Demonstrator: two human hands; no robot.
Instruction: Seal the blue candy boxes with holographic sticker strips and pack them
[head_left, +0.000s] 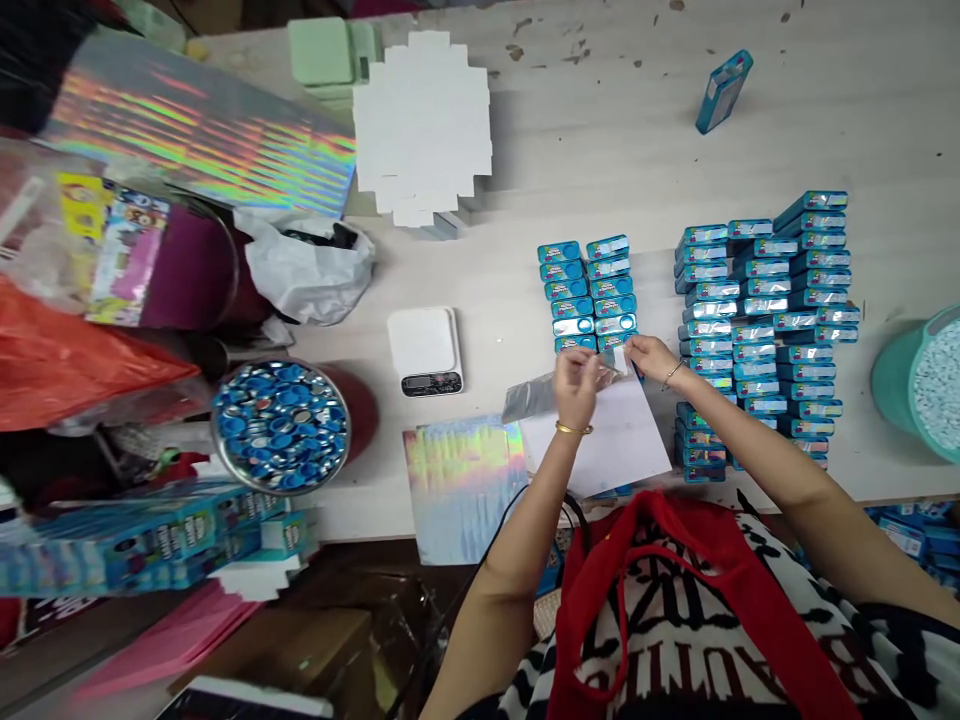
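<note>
A silvery, film-like plastic bag (531, 397) stretches between my two hands above a white sheet (600, 440). My left hand (576, 385) is closed on its middle, fingers pinched together. At its far right end, beside a small white patch, my right hand (651, 358) pinches the edge; the exact grip is small and hard to make out. Just beyond my hands, two columns of small blue boxes (564, 290) lie on the table, the nearest partly hidden by the bag and hands. A shiny rainbow-coloured sheet (461, 500) lies left of the white one.
Stacked blue boxes (765, 290) stand to the right, with a teal tub (892, 385) of white pieces beyond. One blue box (724, 92) is farther back. To the left are a small scale (425, 345), a pot (352, 425) of blue-and-silver pieces and a white stack (422, 125).
</note>
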